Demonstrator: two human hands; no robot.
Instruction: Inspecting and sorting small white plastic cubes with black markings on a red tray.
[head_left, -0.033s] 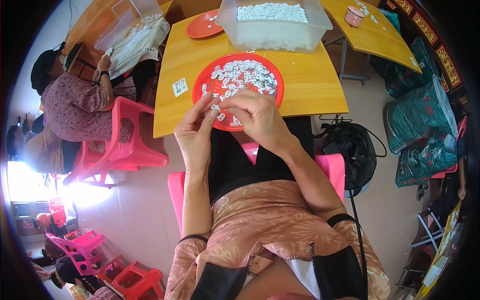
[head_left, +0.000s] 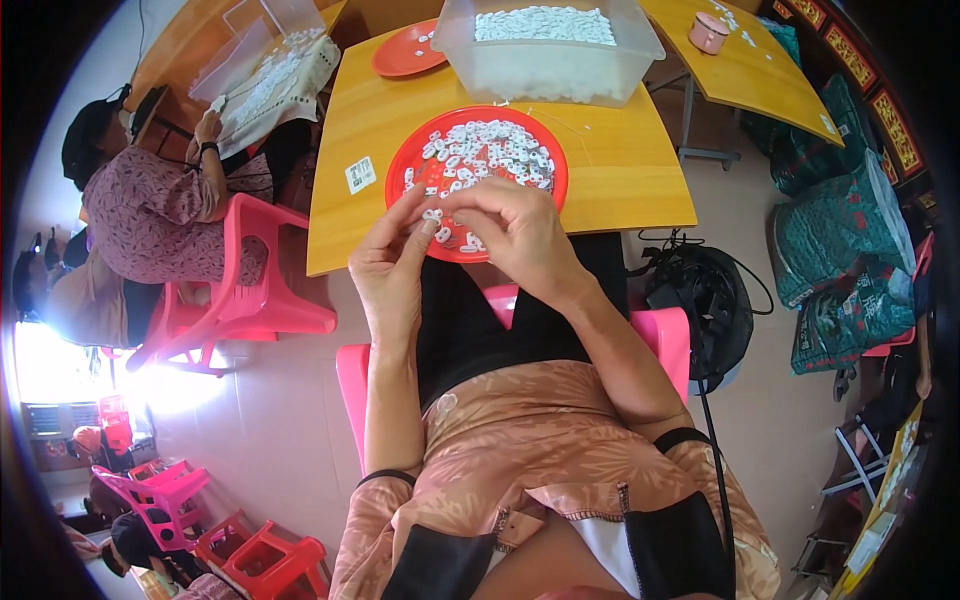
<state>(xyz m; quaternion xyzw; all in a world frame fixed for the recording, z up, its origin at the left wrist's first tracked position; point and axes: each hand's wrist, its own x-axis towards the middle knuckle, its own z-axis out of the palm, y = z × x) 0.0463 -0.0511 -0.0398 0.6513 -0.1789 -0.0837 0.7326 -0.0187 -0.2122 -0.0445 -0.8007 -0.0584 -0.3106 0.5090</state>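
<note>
Over the near rim of a round red tray [head_left: 559, 200], my left hand [head_left: 388, 265] pinches a small white plastic piece [head_left: 432, 214] with dark holes between thumb and fingertips. My right hand [head_left: 515, 228] is beside it on the right, thumb and fingers closed in a pinch close to that piece. Whatever those right fingers hold is too small or hidden to make out. Many similar loose white pieces [head_left: 490, 135] are spread over the tray, some lying below my fingers.
A translucent bin [head_left: 550, 70] heaped with white pieces stands behind the tray on the yellow table [head_left: 630, 160]. A second red tray [head_left: 408, 50] is at the far left. Another person [head_left: 170, 215] works at left beside a pink chair [head_left: 250, 260]. A dark bag [head_left: 705, 300] lies right.
The fingertips of my right hand have shifted very slightly to the right, away from the piece in my left hand. My left hand stays where it was.
</note>
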